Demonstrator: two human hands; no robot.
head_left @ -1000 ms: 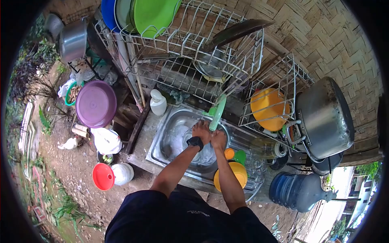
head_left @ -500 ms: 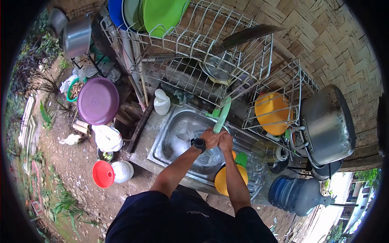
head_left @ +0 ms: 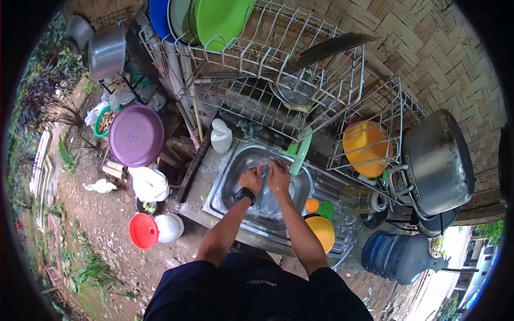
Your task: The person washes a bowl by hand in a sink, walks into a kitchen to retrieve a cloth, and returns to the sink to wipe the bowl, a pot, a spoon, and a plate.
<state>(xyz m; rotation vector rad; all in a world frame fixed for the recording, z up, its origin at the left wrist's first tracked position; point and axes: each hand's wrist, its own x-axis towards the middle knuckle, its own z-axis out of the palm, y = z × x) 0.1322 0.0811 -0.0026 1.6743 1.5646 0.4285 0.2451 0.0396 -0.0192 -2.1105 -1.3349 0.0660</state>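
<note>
Over the steel sink (head_left: 213, 202), my left hand (head_left: 250, 180) has its fingers curled, with a dark watch on the wrist. Close beside it my right hand (head_left: 278, 176) bends its fingers toward the left one. A pale, shiny patch shows between the two hands; whether it is a clear object or water I cannot make out. Just to the right of my right hand hangs the light green tap hose (head_left: 303, 150). Water and whitish suds lie in the basin below.
A white pump bottle (head_left: 221, 138) stands at the sink's back left corner. On the drainboard are a yellow bowl (head_left: 322, 233), a green cup (head_left: 326, 208) and clear glasses. A wire dish rack (head_left: 241, 64) hangs above; a large pot (head_left: 436, 166) is at right.
Both hands have moved left, away from the hose end and over the basin, and are now slightly apart. The view has shifted a little.
</note>
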